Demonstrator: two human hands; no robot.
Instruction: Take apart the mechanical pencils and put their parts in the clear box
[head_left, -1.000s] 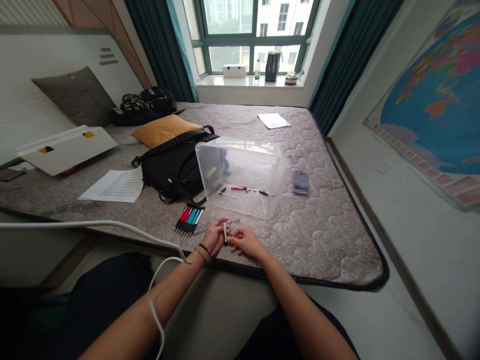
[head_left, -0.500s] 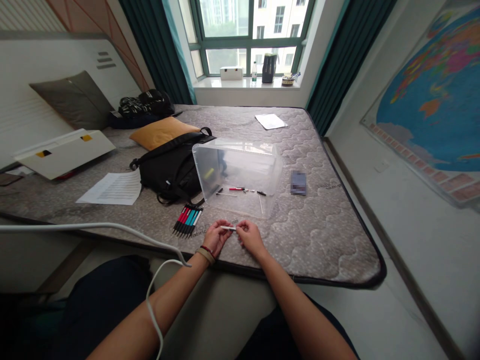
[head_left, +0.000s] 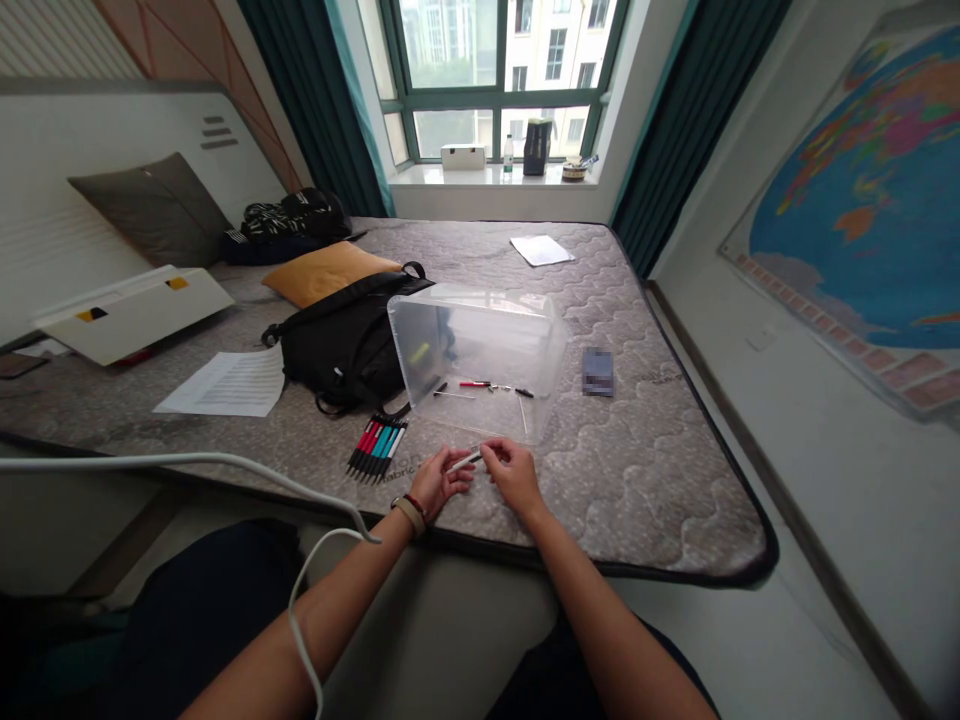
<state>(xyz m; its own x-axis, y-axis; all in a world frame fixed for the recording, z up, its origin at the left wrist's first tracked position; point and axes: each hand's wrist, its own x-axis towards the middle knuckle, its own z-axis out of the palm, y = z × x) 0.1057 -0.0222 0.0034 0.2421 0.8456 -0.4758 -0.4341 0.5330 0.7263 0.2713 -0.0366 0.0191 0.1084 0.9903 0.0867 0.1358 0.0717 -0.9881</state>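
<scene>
- A white cable (head_left: 187, 460) runs across the front of the mattress, droops near the left wrist, and hangs down beside the left forearm.
- A printed white paper sheet (head_left: 229, 384) lies flat on a grey quilted mattress (head_left: 660, 490) with a wavy stitched pattern.
- A black fabric backpack (head_left: 341, 350) lies on its side behind a bundle of slim black pens with red and teal barrels (head_left: 377, 448); the bundle lies on the mattress, just left of the hands.
- The left hand (head_left: 442, 481), palm inward and fingers partly curled, holds the lower-left end of a slim white pen barrel (head_left: 465, 461). A dark beaded bracelet and a tan band (head_left: 409, 516) circle its wrist.
- The pen barrel lies tilted just above the mattress, spanning the gap between both hands.
- The right hand (head_left: 511, 476) comes in from the lower right, its fingers pinched closed on the barrel's other end.
- A clear, frosted plastic box (head_left: 480, 360) sits just beyond the hands. Thin metal rods and a red-and-black pen part (head_left: 474, 383) show within its outline.
- A small flat rectangular object (head_left: 598, 372), blurred, lies right of the box.
</scene>
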